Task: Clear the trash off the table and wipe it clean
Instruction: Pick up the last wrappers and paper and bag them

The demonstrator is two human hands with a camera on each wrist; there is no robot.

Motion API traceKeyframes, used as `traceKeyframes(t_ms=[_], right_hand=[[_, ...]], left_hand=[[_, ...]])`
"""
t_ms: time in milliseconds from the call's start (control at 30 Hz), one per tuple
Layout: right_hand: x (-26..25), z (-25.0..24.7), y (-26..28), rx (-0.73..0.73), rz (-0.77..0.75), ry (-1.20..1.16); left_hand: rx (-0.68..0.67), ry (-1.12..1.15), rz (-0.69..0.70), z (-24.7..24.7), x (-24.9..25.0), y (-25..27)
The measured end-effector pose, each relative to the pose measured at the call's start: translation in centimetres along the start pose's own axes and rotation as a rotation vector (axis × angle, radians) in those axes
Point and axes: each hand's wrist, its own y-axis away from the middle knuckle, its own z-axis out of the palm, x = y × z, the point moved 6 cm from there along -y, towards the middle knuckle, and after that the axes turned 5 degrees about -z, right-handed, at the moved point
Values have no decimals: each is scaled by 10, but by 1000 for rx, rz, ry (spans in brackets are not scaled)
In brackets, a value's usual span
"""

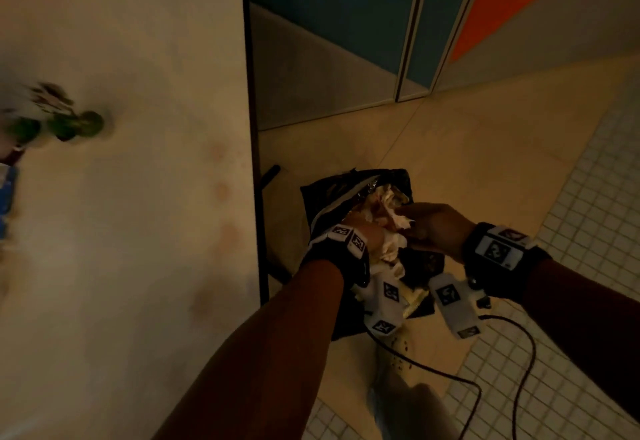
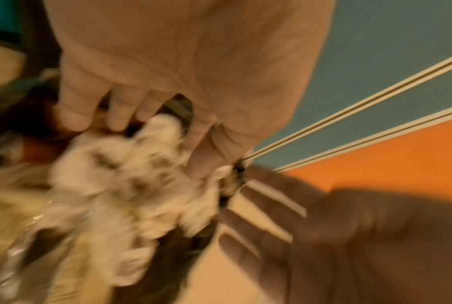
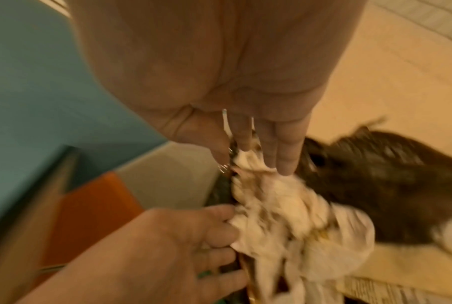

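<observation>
I seem to be in a canteen or pantry: a pale stained worktop (image 1: pixel 121 197) at nine o'clock, tiled floor (image 1: pixel 588 197), teal and orange panels (image 1: pixel 346 6) at twelve.

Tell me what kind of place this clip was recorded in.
Probably a canteen or a similar indoor eating area: a pale, stained table, floor tiles, teal and orange wall panels, and a black trash bag of crumpled paper on the floor.

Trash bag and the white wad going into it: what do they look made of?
Trash bag: looks like thin black plastic film, glossy, creased, sagging on the floor. White wad: probably tissue or paper napkins, matte, crumpled, ragged edges, some stains. Both hands, left hand and right hand, hold it.
</observation>
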Motion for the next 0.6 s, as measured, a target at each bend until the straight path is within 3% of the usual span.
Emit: traceKeyframes(t_ms=[100,200,333,433,600], right_hand=[[-20,-14,34,22,-53,53],[-46,-19,70,29,-129,137],[-88,6,117,-35,-288,106],[-114,45,146,-107,-446,222],[-146,143,174,-227,-586,402]], left_hand=[[14,78,68,-30,1,39],[131,344,147,-72,2,85],[226,599,418,-132,-14,174],[258,726,507,-169,-61,229],[445,727,516,-221,-180,289]])
